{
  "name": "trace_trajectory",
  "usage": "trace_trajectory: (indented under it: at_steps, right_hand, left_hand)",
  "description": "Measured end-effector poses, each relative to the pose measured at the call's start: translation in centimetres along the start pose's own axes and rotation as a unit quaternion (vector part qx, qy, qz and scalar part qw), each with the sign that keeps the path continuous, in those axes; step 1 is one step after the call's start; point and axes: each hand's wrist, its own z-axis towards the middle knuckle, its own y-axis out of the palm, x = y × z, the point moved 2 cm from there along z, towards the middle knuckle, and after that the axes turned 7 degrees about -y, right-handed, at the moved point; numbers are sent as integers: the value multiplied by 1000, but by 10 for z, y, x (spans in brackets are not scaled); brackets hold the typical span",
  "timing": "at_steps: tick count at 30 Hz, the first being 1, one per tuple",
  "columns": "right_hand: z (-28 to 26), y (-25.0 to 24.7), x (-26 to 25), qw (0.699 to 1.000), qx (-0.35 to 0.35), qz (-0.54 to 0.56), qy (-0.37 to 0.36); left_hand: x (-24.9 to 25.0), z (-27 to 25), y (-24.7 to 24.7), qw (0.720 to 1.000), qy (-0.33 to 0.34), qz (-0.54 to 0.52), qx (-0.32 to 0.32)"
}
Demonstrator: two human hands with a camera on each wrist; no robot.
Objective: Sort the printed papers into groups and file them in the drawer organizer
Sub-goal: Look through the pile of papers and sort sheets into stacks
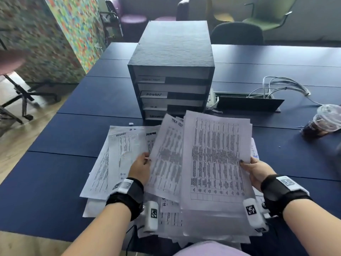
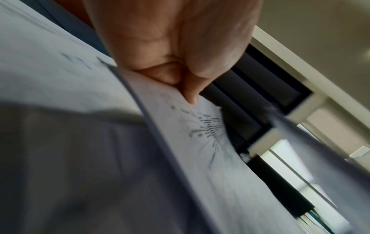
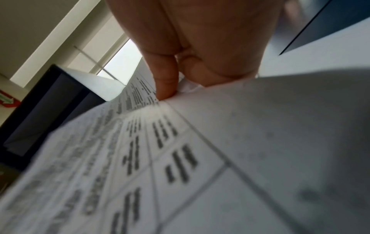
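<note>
A dark drawer organizer (image 1: 171, 71) with labelled white-fronted drawers stands on the blue table (image 1: 64, 172), just beyond the papers. My right hand (image 1: 256, 170) pinches the right edge of a raised stack of printed sheets with a table on top (image 1: 215, 159); the thumb (image 3: 166, 82) lies on the print. My left hand (image 1: 142, 167) pinches the left edge of a lifted sheet of blurred text (image 1: 166, 156), thumb (image 2: 190, 95) on the paper. More printed papers (image 1: 118, 157) lie spread flat to the left and beneath.
A plastic cup with a dark drink (image 1: 323, 122) lies at the table's right edge. White cables (image 1: 282, 87) rise from a cable slot behind the papers on the right. Chairs (image 1: 238, 33) stand behind the table, and an office-chair base (image 1: 22, 100) on the left floor.
</note>
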Motion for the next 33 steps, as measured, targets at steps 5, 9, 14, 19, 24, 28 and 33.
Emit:
trace_trajectory:
  at_steps: [5,9,14,19,24,28,33]
  right_hand:
    - [8,14,18,992,16,-125,19]
    - [14,14,22,978,28,-204,19]
    - [19,14,29,962,40,-270,19]
    - [21,14,31,950,50,-308,12]
    - [18,16,31,938,58,-341,8]
    - [11,19,28,929,64,-365,-2]
    - [10,18,29,913,68,-400,-34]
  left_hand:
    - [5,-15,15,996,28,49,-65]
    - [-5,-1,-19,991,-22,64,114]
    - [-29,11,-63,959,-198,9,200]
    - [-37,20,-69,967,-207,-48,140]
    - [-39,26,-68,982,-162,-30,95]
    - [-22,23,-81,988,-85,-15,130]
    - [14,13,-104,984,17,-26,173]
